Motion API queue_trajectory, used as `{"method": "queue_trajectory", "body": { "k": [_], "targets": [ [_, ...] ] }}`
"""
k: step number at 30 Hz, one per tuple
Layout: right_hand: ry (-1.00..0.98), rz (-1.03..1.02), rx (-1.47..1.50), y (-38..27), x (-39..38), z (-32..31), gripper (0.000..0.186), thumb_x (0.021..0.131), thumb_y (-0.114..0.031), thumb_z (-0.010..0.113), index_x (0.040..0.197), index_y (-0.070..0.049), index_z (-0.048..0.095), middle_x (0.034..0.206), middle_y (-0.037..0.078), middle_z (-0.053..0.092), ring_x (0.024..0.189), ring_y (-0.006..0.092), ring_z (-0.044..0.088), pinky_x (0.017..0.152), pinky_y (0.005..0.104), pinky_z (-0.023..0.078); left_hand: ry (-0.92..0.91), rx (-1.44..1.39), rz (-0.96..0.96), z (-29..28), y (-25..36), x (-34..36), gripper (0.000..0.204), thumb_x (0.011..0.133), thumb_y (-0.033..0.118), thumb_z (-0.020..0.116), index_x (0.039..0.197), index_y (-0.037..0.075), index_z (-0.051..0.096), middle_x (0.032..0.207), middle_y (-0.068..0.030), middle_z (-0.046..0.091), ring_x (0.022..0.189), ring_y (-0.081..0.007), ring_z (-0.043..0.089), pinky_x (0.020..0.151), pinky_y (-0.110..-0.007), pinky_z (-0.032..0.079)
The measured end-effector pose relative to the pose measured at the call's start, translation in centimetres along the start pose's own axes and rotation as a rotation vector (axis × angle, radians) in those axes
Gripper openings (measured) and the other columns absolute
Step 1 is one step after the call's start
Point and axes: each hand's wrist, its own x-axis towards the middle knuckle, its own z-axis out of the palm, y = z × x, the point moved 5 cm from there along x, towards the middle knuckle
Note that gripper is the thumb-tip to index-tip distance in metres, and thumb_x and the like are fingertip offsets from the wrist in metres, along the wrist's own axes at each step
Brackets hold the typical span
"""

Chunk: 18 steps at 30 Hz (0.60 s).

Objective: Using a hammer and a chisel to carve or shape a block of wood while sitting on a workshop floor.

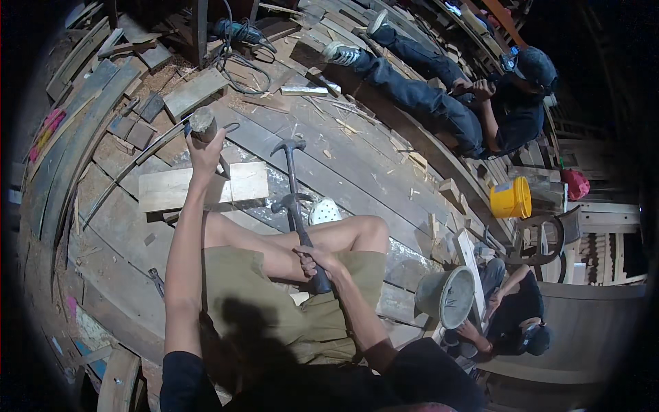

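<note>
My left hand [205, 152] is closed round a thick-handled chisel [202, 122], its pale round butt facing up. Its dark lower end is by a pale wood block [248, 181] in front of my left knee; whether it touches the wood I cannot tell. A dark line crosses the block. My right hand [317, 264] grips the lower handle of a claw hammer [299, 218], held over my crossed legs with its head pointing away from me. Just beyond that head lies a second claw hammer [289, 152], its handle partly hidden behind the first.
Planks and scraps [195, 95] lie at the left, beside a corded power tool [240, 32]. A long beam [405, 117] crosses the right, where a person [518, 103] sits. A grey bucket [446, 296], a yellow bucket [509, 198] and another person [515, 312] are further right.
</note>
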Motion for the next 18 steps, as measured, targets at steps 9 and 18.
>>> {"method": "queue_trajectory", "body": {
  "k": [9, 18],
  "targets": [
    [0.01, -0.001, -0.032, -0.09, -0.09, -0.06, 0.026, 0.093, -0.022, 0.06, 0.074, -0.013, 0.044, 0.055, -0.008, 0.035, 0.041, 0.0026, 0.031, 0.035, 0.0197, 0.027, -0.013, 0.057, -0.001, -0.16, 0.75, 0.12, 0.018, 0.082, 0.008, 0.066, 0.067, 0.004, 0.057, 0.06, 0.0025, 0.055, 0.05, -0.0076, 0.05, 0.048, -0.026, 0.038],
    [0.024, 0.022, -0.029, -0.34, -0.55, 0.3, 0.025, 0.093, -0.021, 0.06, 0.075, -0.013, 0.045, 0.055, -0.008, 0.036, 0.041, 0.0024, 0.031, 0.035, 0.0199, 0.027, 0.004, 0.024, -0.01, 0.03, 0.8, 0.02, 0.02, 0.081, 0.007, 0.065, 0.063, 0.005, 0.056, 0.056, 0.0029, 0.053, 0.048, -0.0074, 0.049, 0.046, -0.026, 0.035]
  ]
}}
